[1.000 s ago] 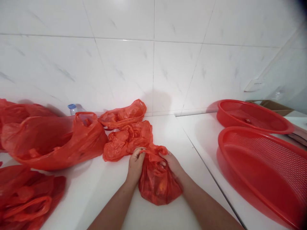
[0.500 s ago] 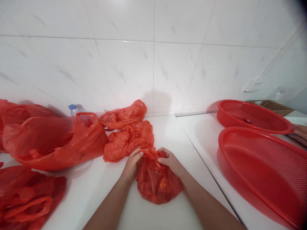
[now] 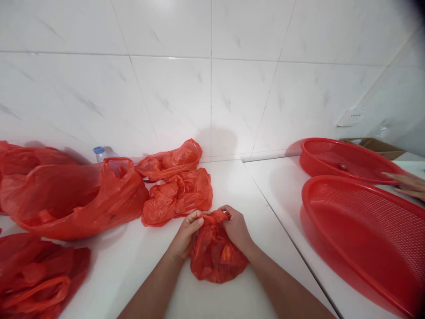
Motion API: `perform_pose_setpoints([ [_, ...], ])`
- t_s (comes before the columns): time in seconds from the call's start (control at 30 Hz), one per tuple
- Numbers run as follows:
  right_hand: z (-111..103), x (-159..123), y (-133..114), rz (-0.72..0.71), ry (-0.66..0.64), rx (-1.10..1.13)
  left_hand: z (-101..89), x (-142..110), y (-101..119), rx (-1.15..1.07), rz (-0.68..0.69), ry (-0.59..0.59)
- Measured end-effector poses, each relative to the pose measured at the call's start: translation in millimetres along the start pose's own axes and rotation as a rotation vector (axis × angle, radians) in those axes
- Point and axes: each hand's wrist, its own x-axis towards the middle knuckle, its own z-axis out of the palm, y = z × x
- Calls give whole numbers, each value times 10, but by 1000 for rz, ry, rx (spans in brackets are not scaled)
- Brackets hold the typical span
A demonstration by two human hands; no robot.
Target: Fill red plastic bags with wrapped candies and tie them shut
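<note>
A small red plastic bag (image 3: 215,257) rests on the white table in front of me, its top gathered between my hands. Something orange shows dimly through the thin film on its right side. My left hand (image 3: 187,232) pinches the left side of the bag's neck, thumb on top. On the other side, my right hand (image 3: 235,228) is closed on the gathered neck, with its fingertips partly hidden by the plastic. Just beyond my hands lies a crumpled red plastic bag (image 3: 179,192), and another red bag (image 3: 169,159) sits behind it.
Large red bags (image 3: 79,199) fill the left, with another red bag (image 3: 36,274) nearer. A blue-capped bottle (image 3: 99,153) stands by the tiled wall. Two red plastic baskets (image 3: 352,230) are on the right, where another person's hand (image 3: 408,182) reaches in. A cardboard box (image 3: 378,147) lies behind.
My right hand has shifted its grip at the bag's neck, turning its back more toward me, and the neck is bunched tighter. The other person's hand has come over the far basket's rim.
</note>
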Motion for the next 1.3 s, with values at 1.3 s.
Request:
perform_pose_setpoints([
  [1.3, -731, 373, 297, -61, 394, -289, -88, 73, -54, 588, 308, 260],
])
